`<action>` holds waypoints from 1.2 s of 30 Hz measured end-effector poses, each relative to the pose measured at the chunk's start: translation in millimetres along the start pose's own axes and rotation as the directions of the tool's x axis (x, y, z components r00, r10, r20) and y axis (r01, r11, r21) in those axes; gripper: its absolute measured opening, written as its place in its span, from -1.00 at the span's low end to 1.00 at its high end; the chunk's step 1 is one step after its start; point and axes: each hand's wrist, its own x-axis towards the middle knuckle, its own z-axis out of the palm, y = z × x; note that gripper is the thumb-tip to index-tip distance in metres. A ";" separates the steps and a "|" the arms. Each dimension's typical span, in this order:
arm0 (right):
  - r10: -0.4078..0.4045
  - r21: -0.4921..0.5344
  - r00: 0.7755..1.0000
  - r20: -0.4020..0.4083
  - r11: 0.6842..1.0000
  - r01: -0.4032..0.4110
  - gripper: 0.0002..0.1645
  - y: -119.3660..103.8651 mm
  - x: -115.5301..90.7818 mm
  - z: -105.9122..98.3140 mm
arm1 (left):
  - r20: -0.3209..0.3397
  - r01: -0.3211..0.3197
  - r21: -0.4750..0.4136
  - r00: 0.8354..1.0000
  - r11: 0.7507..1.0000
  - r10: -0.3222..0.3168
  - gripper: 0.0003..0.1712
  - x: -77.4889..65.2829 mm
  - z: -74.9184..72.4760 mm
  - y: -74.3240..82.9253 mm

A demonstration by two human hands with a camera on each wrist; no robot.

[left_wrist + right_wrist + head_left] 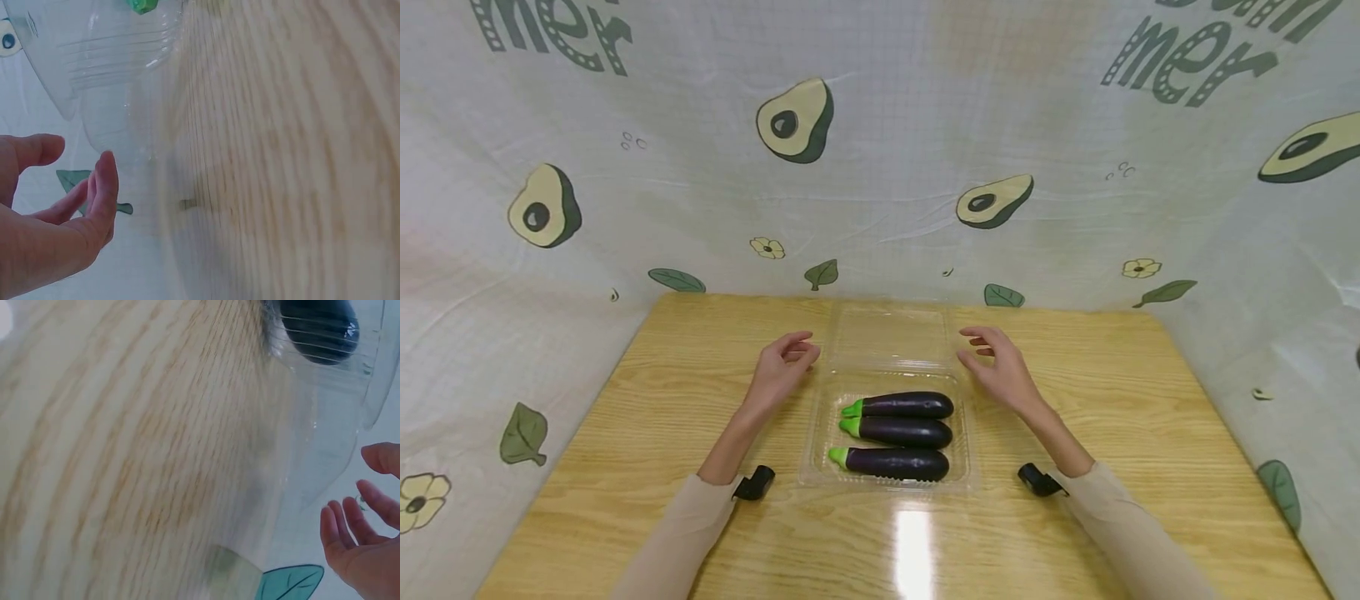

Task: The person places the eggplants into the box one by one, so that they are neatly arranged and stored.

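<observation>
Left hand (781,367) is hovering just left of the clear plastic clamshell box (891,400), palm turned inward, fingers relaxed and loosely curved, gripping nothing. In the left wrist view the fingers (103,187) are standing apart from the transparent wall (112,75); a gap is showing, no contact.

The clamshell is lying open in the middle of the light wooden counter (647,400), between the two hands. Its flat lid (891,333) is folding away toward the far edge; its tray (820,467) is sitting nearer the person. Both hands are flanking the hinge line where lid meets tray, so the lid lies between them and slightly ahead.

In the tray three dark purple toy eggplants with green stems (898,433) are lying side by side, long axes running left to right, stems pointing left. They are sitting nearer the person than either hand.

Right hand (996,367) is hovering just right of the box, mirroring the other: open, fingers spread, holding nothing. The right wrist view is showing the fingertips (375,506) apart from the clear rim, with one eggplant's rounded end (319,328) visible through the plastic.

Neither hand looks clearly nearer. Nothing is standing between hands and lid. An avocado-printed cloth backdrop (880,167) is enclosing the counter.
</observation>
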 end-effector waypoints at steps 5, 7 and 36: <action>0.045 0.026 0.999 0.026 0.999 -0.045 -0.44 3.6 4.4 3.1 | 0.005 0.025 0.015 1.000 1.000 -0.025 -0.42 7.9 2.0 -1.6; 0.061 0.027 0.997 0.039 0.998 -0.062 -0.41 5.0 6.0 4.4 | 0.006 0.032 0.031 0.999 0.999 -0.033 -0.41 10.7 2.6 -2.2; 0.033 0.065 0.999 -0.008 0.997 -0.032 -0.45 3.2 14.5 2.5 | 0.051 -0.057 -0.114 0.997 0.992 0.063 -0.48 22.0 7.3 5.7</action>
